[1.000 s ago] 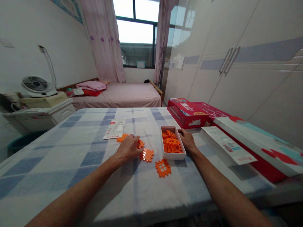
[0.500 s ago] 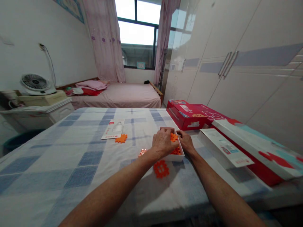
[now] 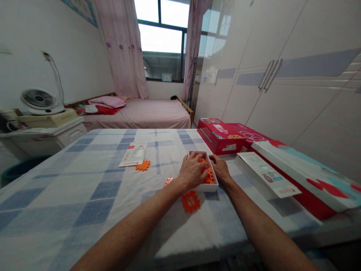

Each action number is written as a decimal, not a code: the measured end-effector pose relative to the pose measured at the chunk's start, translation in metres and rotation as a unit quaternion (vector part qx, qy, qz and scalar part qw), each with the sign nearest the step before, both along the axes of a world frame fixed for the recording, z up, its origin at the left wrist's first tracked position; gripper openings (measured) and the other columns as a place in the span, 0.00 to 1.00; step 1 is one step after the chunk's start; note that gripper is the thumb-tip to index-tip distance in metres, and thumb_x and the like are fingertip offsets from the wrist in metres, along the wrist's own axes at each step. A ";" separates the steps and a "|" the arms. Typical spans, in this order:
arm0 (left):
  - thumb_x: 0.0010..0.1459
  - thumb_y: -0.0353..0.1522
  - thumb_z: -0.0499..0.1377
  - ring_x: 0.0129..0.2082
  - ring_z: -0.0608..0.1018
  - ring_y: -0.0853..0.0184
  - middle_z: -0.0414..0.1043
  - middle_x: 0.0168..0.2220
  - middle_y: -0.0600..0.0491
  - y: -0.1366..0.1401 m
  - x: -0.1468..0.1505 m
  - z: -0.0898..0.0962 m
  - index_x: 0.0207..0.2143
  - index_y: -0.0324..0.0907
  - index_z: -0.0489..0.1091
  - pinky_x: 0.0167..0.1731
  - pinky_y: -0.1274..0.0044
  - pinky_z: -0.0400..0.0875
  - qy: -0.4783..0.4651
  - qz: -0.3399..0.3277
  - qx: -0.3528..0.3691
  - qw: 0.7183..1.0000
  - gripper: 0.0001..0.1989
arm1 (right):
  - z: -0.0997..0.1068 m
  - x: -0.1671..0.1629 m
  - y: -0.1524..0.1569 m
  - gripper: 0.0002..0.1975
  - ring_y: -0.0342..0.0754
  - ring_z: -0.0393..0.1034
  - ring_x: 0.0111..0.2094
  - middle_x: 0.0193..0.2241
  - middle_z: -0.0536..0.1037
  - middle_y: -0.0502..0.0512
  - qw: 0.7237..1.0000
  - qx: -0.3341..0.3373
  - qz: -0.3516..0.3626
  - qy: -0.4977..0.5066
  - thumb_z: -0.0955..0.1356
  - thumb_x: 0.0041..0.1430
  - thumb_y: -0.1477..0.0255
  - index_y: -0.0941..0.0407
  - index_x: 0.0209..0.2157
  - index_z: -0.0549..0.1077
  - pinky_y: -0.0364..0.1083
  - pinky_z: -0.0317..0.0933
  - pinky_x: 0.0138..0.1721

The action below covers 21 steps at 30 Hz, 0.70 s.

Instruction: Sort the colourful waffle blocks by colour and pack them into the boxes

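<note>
White box (image 3: 208, 188), open-topped and rectangular, on the checked tablecloth (image 3: 93, 210), holding a heap of orange toothed pieces (image 3: 209, 177); left hand (image 3: 192, 170) over the heap, fingers spread and bent, any hold on a piece impossible to tell; right hand (image 3: 221, 168) at the box's right wall, fingers partly curled, firmness of grip not visible. Just beyond the near rim, a windowed orange piece (image 3: 191, 202) lies flat; a shiny orange piece (image 3: 168, 181) is partly hidden by the left forearm; the cloth stretches widest leftward, its near edge below. Farther left, a solid orange piece (image 3: 143, 165) adjoins a printed card (image 3: 133, 154); red box (image 3: 221, 138), printed white lid (image 3: 269, 175) and long carton (image 3: 307, 177) bound the right side.
</note>
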<state>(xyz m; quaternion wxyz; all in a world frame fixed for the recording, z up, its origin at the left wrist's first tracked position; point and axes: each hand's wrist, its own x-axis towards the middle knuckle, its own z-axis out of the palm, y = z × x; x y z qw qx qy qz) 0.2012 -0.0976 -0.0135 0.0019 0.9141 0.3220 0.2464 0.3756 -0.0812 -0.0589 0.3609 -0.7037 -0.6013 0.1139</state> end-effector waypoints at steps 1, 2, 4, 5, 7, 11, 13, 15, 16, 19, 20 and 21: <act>0.59 0.37 0.54 0.57 0.63 0.57 0.68 0.53 0.50 -0.001 0.002 0.000 0.41 0.46 0.74 0.54 0.61 0.60 -0.001 0.013 -0.008 1.000 0.12 | 0.000 0.000 0.000 0.12 0.46 0.72 0.35 0.36 0.80 0.54 1.000 -0.001 0.000 -0.003 0.62 0.57 0.72 0.56 0.39 0.76 0.41 0.60 0.35; 0.59 0.39 0.54 0.57 0.63 0.57 0.67 0.53 0.50 -0.001 0.002 0.000 0.43 0.47 0.74 0.53 0.62 0.61 -0.003 0.017 -0.012 1.000 0.13 | 0.000 0.000 0.000 0.12 0.46 0.72 0.35 0.36 0.80 0.54 1.000 -0.002 0.000 -0.006 0.62 0.57 0.72 0.56 0.39 0.76 0.41 0.59 0.35; 0.59 0.41 0.54 0.58 0.62 0.57 0.66 0.55 0.50 0.001 -0.002 0.001 0.48 0.47 0.71 0.54 0.62 0.60 -0.011 0.014 -0.009 1.000 0.17 | 0.001 -0.001 -0.001 0.12 0.46 0.72 0.36 0.36 0.80 0.54 1.000 -0.002 0.002 -0.008 0.62 0.57 0.72 0.56 0.39 0.76 0.41 0.59 0.35; 0.59 0.42 0.53 0.58 0.62 0.57 0.65 0.57 0.50 0.003 -0.008 0.002 0.51 0.47 0.69 0.55 0.62 0.60 -0.015 0.018 -0.006 1.000 0.19 | 0.001 -0.001 -0.001 0.12 0.46 0.72 0.36 0.36 0.80 0.54 1.000 -0.003 0.003 -0.008 0.62 0.57 0.71 0.56 0.39 0.76 0.41 0.59 0.35; 0.60 0.40 0.52 0.59 0.63 0.58 0.64 0.57 0.48 0.008 -0.027 0.005 0.54 0.45 0.66 0.57 0.64 0.58 -0.010 0.049 -0.004 0.999 0.21 | 0.001 -0.001 0.000 0.12 0.46 0.72 0.36 0.37 0.80 0.54 1.000 -0.003 0.000 -0.008 0.62 0.57 0.71 0.56 0.39 0.76 0.42 0.60 0.36; 0.60 0.37 0.51 0.55 0.67 0.57 0.65 0.56 0.42 0.022 -0.088 0.005 0.51 0.39 0.69 0.54 0.66 0.62 0.075 0.185 -0.021 0.980 0.19 | 0.000 -0.001 0.000 0.13 0.47 0.72 0.38 0.38 0.80 0.55 1.000 -0.004 -0.009 -0.013 0.62 0.57 0.71 0.56 0.39 0.76 0.42 0.59 0.36; 0.59 0.37 0.51 0.53 0.69 0.54 0.66 0.54 0.39 0.026 -0.118 0.002 0.50 0.37 0.69 0.50 0.65 0.65 0.128 0.260 -0.041 0.956 0.20 | 0.000 -0.001 0.000 0.13 0.47 0.72 0.38 0.38 0.80 0.55 1.000 -0.005 -0.010 -0.017 0.62 0.57 0.71 0.56 0.39 0.76 0.41 0.59 0.35; 0.58 0.40 0.50 0.49 0.72 0.53 0.69 0.49 0.41 0.029 -0.142 -0.001 0.45 0.39 0.71 0.43 0.65 0.68 0.167 0.293 -0.081 0.938 0.19 | -0.001 -0.001 0.000 0.13 0.47 0.72 0.38 0.38 0.80 0.55 1.000 -0.003 -0.011 -0.022 0.62 0.57 0.71 0.56 0.39 0.76 0.42 0.59 0.35; 0.57 0.40 0.50 0.47 0.73 0.54 0.70 0.47 0.43 0.029 -0.150 -0.002 0.43 0.41 0.71 0.41 0.66 0.69 0.179 0.296 -0.100 0.933 0.17 | -0.001 -0.001 0.000 0.13 0.47 0.72 0.38 0.38 0.80 0.55 1.000 -0.002 -0.012 -0.026 0.62 0.57 0.71 0.56 0.39 0.76 0.42 0.59 0.35; 0.54 0.36 0.51 0.46 0.73 0.56 0.71 0.44 0.46 0.030 -0.164 -0.004 0.38 0.43 0.71 0.40 0.69 0.68 0.192 0.276 -0.141 0.931 0.13 | -0.001 0.000 0.000 0.13 0.47 0.72 0.37 0.37 0.80 0.55 0.999 -0.001 -0.012 -0.029 0.62 0.57 0.71 0.56 0.39 0.76 0.42 0.59 0.35; 0.52 0.34 0.52 0.47 0.73 0.57 0.71 0.45 0.47 0.031 -0.166 -0.005 0.40 0.44 0.70 0.42 0.69 0.68 0.191 0.268 -0.149 0.932 0.13 | 0.000 0.000 0.000 0.13 0.47 0.72 0.37 0.37 0.80 0.55 1.000 -0.001 -0.011 -0.028 0.62 0.57 0.71 0.56 0.39 0.76 0.42 0.60 0.35; 0.50 0.32 0.53 0.48 0.72 0.57 0.70 0.47 0.47 0.032 -0.167 -0.005 0.42 0.44 0.70 0.43 0.70 0.67 0.189 0.262 -0.155 0.933 0.15 | 0.000 0.000 0.000 0.13 0.47 0.72 0.37 0.37 0.80 0.55 1.000 -0.002 -0.011 -0.028 0.62 0.57 0.71 0.56 0.39 0.76 0.42 0.60 0.36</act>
